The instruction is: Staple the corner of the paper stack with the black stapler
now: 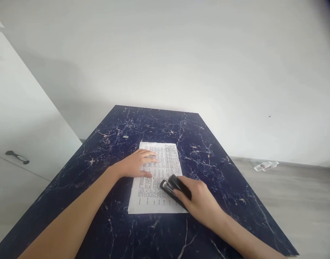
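A printed sheet of paper [165, 162] lies in the middle of a dark blue marbled table [213, 162]. My left hand [136, 163] rests flat on the sheet's left half, fingers stretched out and pointing right. My right hand [200, 203] is closed round a black stapler [172, 185], which sits over the sheet's lower right part with its nose pointing left and up.
A small pale bit [125, 136] lies on the table near its far left. A white cabinet with a dark handle [17, 157] stands at the left. A clear plastic item [266, 166] lies on the grey floor at the right, by the white wall.
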A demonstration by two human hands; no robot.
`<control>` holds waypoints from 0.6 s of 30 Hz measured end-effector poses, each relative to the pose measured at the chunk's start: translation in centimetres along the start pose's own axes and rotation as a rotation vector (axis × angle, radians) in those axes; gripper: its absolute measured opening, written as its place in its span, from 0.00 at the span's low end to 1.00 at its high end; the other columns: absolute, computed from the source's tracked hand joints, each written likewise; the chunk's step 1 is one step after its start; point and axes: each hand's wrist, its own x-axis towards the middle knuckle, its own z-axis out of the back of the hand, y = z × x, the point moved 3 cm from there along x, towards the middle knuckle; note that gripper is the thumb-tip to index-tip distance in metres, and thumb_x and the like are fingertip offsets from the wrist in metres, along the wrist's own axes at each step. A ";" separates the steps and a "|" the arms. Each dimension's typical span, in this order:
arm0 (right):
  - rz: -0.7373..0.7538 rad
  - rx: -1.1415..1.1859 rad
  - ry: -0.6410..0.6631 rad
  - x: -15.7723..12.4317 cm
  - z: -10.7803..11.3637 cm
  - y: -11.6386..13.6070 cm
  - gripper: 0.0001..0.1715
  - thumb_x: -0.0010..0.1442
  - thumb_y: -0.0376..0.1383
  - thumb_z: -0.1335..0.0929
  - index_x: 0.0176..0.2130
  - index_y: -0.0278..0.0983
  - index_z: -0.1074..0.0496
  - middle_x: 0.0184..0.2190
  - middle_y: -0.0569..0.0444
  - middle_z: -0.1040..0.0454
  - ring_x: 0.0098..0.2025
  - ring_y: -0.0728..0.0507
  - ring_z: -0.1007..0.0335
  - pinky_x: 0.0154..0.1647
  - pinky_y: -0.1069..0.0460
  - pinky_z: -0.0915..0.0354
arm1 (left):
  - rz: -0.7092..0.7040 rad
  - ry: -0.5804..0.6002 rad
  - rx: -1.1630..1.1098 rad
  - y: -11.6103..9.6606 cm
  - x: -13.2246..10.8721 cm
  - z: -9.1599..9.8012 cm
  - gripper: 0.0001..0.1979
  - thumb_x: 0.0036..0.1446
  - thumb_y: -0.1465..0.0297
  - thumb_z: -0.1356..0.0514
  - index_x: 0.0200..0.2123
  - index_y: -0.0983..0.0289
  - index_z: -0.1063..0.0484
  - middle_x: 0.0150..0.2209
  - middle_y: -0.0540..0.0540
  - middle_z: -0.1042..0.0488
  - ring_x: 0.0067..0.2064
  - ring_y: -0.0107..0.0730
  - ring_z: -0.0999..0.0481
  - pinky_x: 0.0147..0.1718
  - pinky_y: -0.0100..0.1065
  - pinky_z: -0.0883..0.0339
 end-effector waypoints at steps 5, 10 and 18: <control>0.061 0.120 -0.258 5.6 2.6 0.3 0.14 0.70 0.38 0.37 0.52 0.39 0.27 0.42 0.49 0.21 0.38 0.42 0.24 0.35 0.49 0.32 | 0.046 -0.026 -0.091 -0.3 0.4 -0.5 0.41 0.55 0.45 0.35 0.69 0.48 0.40 0.70 0.57 0.40 0.69 0.58 0.43 0.65 0.56 0.49; 0.286 -0.005 -0.128 10.9 0.6 1.1 0.12 0.68 0.35 0.34 0.50 0.39 0.26 0.40 0.50 0.21 0.39 0.42 0.27 0.39 0.48 0.34 | 0.170 -0.200 -0.303 0.3 0.3 -0.2 0.53 0.45 0.48 0.27 0.69 0.55 0.45 0.68 0.65 0.38 0.65 0.58 0.34 0.60 0.53 0.39; 0.405 0.068 0.020 13.5 -1.8 -0.7 0.18 0.65 0.38 0.31 0.54 0.42 0.25 0.44 0.48 0.20 0.46 0.39 0.26 0.48 0.43 0.31 | 0.170 -0.247 -0.190 1.0 0.4 -0.3 0.22 0.58 0.56 0.34 0.52 0.60 0.27 0.50 0.62 0.24 0.52 0.51 0.25 0.49 0.48 0.31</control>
